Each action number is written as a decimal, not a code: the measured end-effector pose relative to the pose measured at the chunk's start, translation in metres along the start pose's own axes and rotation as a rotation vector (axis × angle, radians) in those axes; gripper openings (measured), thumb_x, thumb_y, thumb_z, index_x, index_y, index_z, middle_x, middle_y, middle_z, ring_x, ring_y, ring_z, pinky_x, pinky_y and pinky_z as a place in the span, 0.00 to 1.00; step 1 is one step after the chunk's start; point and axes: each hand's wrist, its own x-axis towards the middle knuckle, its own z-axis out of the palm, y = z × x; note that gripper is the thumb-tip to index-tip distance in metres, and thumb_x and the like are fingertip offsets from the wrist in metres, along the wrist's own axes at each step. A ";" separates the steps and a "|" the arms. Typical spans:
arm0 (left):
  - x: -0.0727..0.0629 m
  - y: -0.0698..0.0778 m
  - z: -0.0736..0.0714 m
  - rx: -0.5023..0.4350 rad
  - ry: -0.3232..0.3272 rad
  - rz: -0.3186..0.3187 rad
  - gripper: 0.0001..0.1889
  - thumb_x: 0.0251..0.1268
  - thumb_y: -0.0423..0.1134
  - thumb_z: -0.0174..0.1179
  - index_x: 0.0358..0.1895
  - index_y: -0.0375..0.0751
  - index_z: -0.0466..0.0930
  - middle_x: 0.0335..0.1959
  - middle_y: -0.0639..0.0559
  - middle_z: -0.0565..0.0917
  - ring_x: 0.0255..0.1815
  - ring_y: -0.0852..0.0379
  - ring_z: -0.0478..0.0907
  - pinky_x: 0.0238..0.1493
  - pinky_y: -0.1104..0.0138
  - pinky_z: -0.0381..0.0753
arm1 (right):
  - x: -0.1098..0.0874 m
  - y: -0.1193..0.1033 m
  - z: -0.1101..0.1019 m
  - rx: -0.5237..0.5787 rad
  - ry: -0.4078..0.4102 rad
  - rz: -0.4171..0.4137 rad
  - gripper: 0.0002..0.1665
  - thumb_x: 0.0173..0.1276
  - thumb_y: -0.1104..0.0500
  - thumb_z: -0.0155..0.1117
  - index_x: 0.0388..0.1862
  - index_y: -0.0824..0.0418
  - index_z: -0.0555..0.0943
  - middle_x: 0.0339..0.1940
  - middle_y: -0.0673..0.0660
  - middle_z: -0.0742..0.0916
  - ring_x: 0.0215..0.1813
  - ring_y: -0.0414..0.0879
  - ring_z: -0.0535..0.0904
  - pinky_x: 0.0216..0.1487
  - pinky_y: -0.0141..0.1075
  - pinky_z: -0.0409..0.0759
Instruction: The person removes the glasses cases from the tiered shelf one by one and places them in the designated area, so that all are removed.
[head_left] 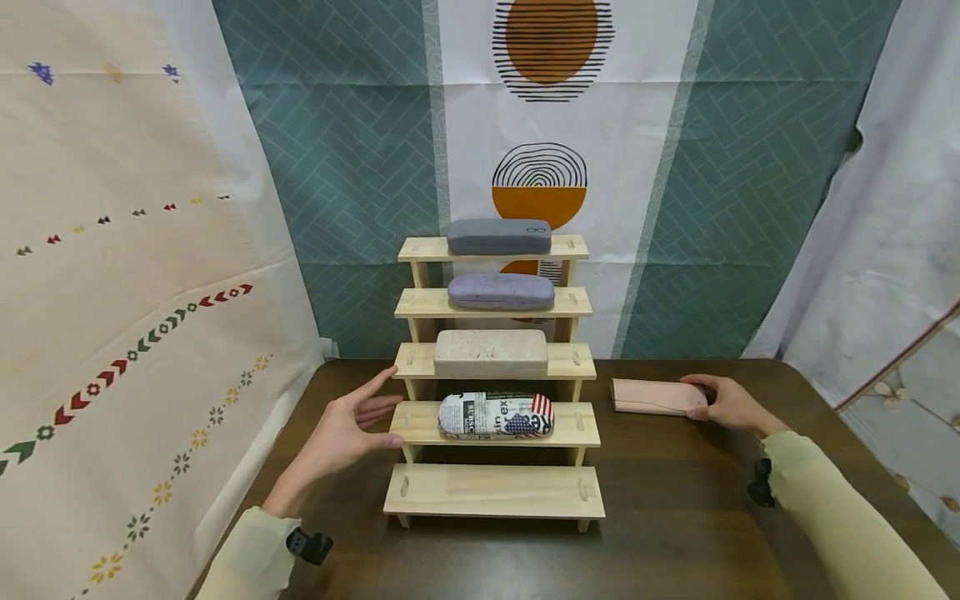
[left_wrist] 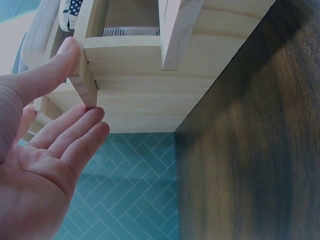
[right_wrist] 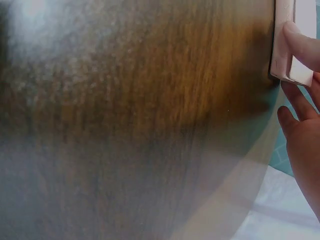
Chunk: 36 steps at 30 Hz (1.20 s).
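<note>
A tiered wooden stand [head_left: 491, 492] stands at mid-table, with glasses cases on its upper four tiers. My left hand [head_left: 345, 433] holds the left end of the second-lowest tier; in the left wrist view my thumb and fingertips lie on either side of the board end [left_wrist: 85, 82]. Over to the right, my right hand [head_left: 731, 404] grips the right end of a pink glasses case [head_left: 648, 397], thumb at the front. The right wrist view shows only one end of this case [right_wrist: 285, 55]. My fingertips behind it are partly hidden.
From the top tier down sit a grey-blue case [head_left: 498, 237], a lavender case [head_left: 501, 292], a cream case [head_left: 491, 352] and a newspaper-print case [head_left: 495, 415]. The dark wooden table [head_left: 675, 517] is bounded by hanging cloths [head_left: 360, 167].
</note>
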 end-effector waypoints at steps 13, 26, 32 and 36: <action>0.000 0.001 -0.001 0.002 0.006 0.012 0.56 0.50 0.30 0.83 0.83 0.56 0.63 0.65 0.37 0.82 0.65 0.42 0.82 0.61 0.48 0.82 | 0.001 0.003 0.000 0.031 0.006 0.026 0.44 0.59 0.60 0.83 0.69 0.77 0.74 0.66 0.81 0.77 0.66 0.75 0.72 0.65 0.70 0.71; 0.000 0.000 -0.001 -0.001 0.003 0.007 0.56 0.50 0.29 0.83 0.83 0.56 0.63 0.65 0.38 0.82 0.65 0.42 0.81 0.62 0.50 0.83 | 0.000 0.005 0.001 0.045 0.028 0.084 0.45 0.58 0.60 0.85 0.68 0.79 0.74 0.60 0.78 0.82 0.57 0.64 0.80 0.52 0.46 0.82; 0.000 0.000 -0.001 -0.003 0.006 -0.003 0.55 0.50 0.30 0.83 0.83 0.57 0.63 0.65 0.37 0.82 0.65 0.42 0.81 0.61 0.52 0.83 | 0.001 0.006 0.002 0.117 0.025 0.111 0.46 0.60 0.62 0.83 0.70 0.81 0.71 0.58 0.77 0.83 0.57 0.66 0.82 0.43 0.27 0.80; 0.000 -0.001 0.000 -0.006 0.003 -0.006 0.56 0.50 0.30 0.83 0.83 0.57 0.63 0.65 0.36 0.81 0.65 0.41 0.81 0.62 0.51 0.82 | 0.001 0.008 0.002 0.130 0.030 0.127 0.45 0.61 0.62 0.83 0.71 0.80 0.71 0.58 0.76 0.84 0.57 0.65 0.82 0.43 0.28 0.81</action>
